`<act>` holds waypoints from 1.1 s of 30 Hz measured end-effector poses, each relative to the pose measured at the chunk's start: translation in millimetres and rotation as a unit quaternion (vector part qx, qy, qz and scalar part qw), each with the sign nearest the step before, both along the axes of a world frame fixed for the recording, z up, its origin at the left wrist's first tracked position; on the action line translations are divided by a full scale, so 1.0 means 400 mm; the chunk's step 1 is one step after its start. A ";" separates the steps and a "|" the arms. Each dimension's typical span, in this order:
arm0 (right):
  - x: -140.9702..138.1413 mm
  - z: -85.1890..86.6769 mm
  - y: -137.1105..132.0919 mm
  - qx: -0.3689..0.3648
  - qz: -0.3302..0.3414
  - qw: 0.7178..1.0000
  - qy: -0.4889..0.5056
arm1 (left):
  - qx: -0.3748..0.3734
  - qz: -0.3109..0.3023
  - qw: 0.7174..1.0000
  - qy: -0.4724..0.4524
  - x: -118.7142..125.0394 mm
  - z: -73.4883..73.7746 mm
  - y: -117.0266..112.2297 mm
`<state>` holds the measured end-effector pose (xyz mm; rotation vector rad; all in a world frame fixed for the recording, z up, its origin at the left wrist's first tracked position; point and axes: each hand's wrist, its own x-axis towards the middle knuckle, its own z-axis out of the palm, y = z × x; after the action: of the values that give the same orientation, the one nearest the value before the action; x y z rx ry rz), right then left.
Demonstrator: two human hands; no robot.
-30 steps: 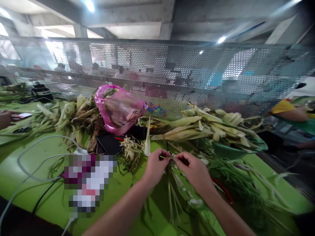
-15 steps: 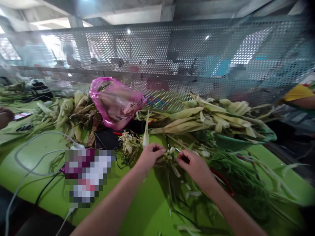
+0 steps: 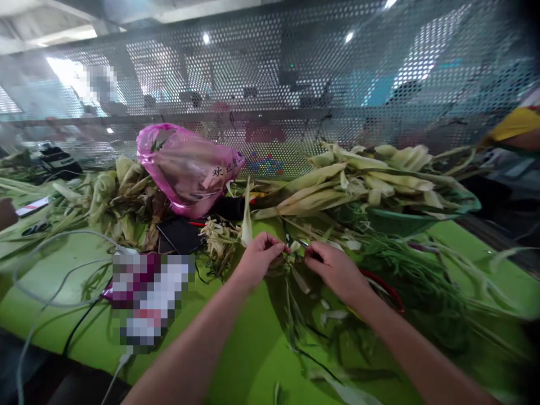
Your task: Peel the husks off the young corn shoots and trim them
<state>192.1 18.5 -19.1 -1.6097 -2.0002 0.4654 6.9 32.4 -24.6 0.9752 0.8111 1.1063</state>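
Between my hands is a small knotted corn-husk piece [image 3: 292,252], pale at its top, with thin strips hanging below it. My left hand [image 3: 262,257] pinches it from the left side, thumb against forefinger. On the other side my right hand [image 3: 333,265] is closed in a pinch close to the husk; what lies between its fingertips is hidden. A single pale husk leaf [image 3: 247,222] stands just behind my left hand. To the left of that hand lies a bunch of small husk pieces [image 3: 220,239].
Behind stand a pink plastic bag [image 3: 189,169] and a green basket [image 3: 405,220] heaped with corn husks [image 3: 371,174]. Green fibres [image 3: 415,275] and red-handled scissors [image 3: 392,295] lie right. A phone [image 3: 160,298] with cables is at left. A perforated screen [image 3: 261,73] closes the back.
The view has tilted and shifted slightly. My right hand's fingertips have come a little nearer the husk piece; my left hand keeps its pinch.
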 end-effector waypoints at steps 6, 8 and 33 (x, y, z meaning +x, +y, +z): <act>-0.016 -0.002 0.000 0.017 0.006 0.996 -0.092 | 0.035 0.091 0.992 0.085 0.001 -0.015 0.017; -0.017 -0.004 0.003 0.018 -0.001 0.995 -0.101 | 0.038 0.097 0.989 0.103 -0.004 -0.017 0.024; -0.039 0.031 -0.018 -0.049 0.005 0.969 0.243 | 0.088 -0.015 0.987 0.132 0.022 -0.025 0.013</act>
<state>176.7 11.2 -6.7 -1.3731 -1.6338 0.8818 15.5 37.7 -34.5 1.2970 0.9191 1.0494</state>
